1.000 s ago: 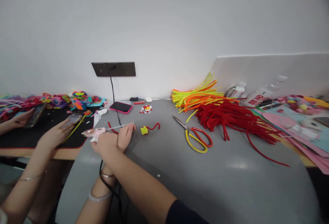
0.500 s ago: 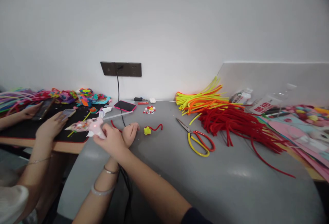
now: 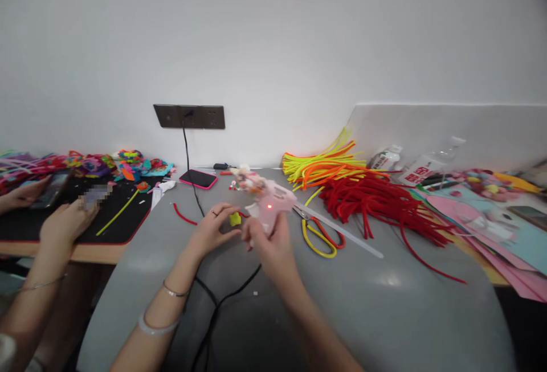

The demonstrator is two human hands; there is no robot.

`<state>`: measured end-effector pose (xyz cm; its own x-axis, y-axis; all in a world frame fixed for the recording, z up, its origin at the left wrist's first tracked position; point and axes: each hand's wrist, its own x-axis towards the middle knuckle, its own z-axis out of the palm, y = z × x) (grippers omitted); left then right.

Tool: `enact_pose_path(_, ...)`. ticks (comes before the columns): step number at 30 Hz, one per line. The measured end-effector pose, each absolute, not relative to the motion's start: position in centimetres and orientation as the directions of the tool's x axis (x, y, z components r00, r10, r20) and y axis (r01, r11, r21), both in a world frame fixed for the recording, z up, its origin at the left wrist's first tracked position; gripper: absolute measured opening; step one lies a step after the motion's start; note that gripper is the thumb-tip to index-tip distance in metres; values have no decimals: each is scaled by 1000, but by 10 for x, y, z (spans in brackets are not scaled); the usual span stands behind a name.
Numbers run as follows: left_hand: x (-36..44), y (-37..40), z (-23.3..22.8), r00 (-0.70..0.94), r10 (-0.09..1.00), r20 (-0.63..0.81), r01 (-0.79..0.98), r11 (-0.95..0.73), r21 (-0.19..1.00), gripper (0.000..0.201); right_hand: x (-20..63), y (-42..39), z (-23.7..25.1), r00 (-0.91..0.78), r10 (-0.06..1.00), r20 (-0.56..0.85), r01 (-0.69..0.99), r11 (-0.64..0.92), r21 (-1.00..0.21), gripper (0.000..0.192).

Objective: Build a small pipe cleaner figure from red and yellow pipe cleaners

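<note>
- Head view, right hand (image 3: 273,246): forearm enters from the lower edge of the grey table (image 3: 384,315) and runs up toward its middle. Fingers are curled shut around the grip of a pink glue gun (image 3: 267,201), held raised above the table surface with its nozzle end pointing left and toward the back edge. A red lamp glows on the gun body. A clear glue stick (image 3: 346,232) trails from the gun's rear, slanting toward the right side of the table.
- Left hand (image 3: 213,229): forearm comes in from the lower left corner, two bracelets on the wrist, a ring on one finger. Thumb and fingertips are pressed together on a small yellow piece (image 3: 235,219), which sits at the middle of the table, just left of the glue gun.
- A black cable (image 3: 222,303) crosses the table between the two forearms toward the near edge.
- Scissors (image 3: 318,235) with red and yellow handles lie just right of the right hand.
- Red pipe cleaners (image 3: 376,201) are heaped toward the back right; yellow and orange pipe cleaners (image 3: 325,164) lie at the back edge.
- A phone (image 3: 198,178) in a pink case lies near the back edge, left of centre.
- Another person's hand (image 3: 64,224) rests at the adjoining table's (image 3: 102,252) edge, far left; its grip cannot be told.
</note>
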<state>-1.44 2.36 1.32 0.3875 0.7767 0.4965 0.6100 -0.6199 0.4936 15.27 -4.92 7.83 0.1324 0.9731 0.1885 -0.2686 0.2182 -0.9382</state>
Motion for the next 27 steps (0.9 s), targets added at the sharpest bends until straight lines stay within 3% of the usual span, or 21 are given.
enact_pose_path(2, -9, 28, -1, 442, 739, 508, 566, -670, 481, 30, 177, -50, 65, 223, 966, 133, -192, 177, -965, 22)
enact_pose_path(4, -13, 31, -7, 432, 735, 522, 545, -674, 499, 24, 198, -49, 49, 195, 978, 66, -164, 99, -981, 24)
enact_pose_path(7, -18, 31, -7, 341, 766, 544, 516, -637, 573, 18, 219, -52, 24, 127, 992, 2, -254, 35, -967, 36)
enact_pose_path(11, -17, 31, -7, 187, 825, 534, 488, -550, 678, 20, 228, -61, 2, -73, 993, -95, -423, -118, -898, 44)
enact_pose_path(14, -18, 34, -11, 99, 879, 466, 462, -455, 761, 25, 224, -64, -5, -197, 974, -111, -454, -191, -870, 43)
enact_pose_path(22, -22, 39, -22, 74, 921, 382, 308, -385, 870, 28, 209, -33, -4, -203, 978, -44, -173, -80, -982, 50)
enact_pose_path(27, -20, 37, -23, 60, 929, 364, 316, -364, 876, 26, 203, -21, -6, -203, 979, -10, -125, -37, -991, 45)
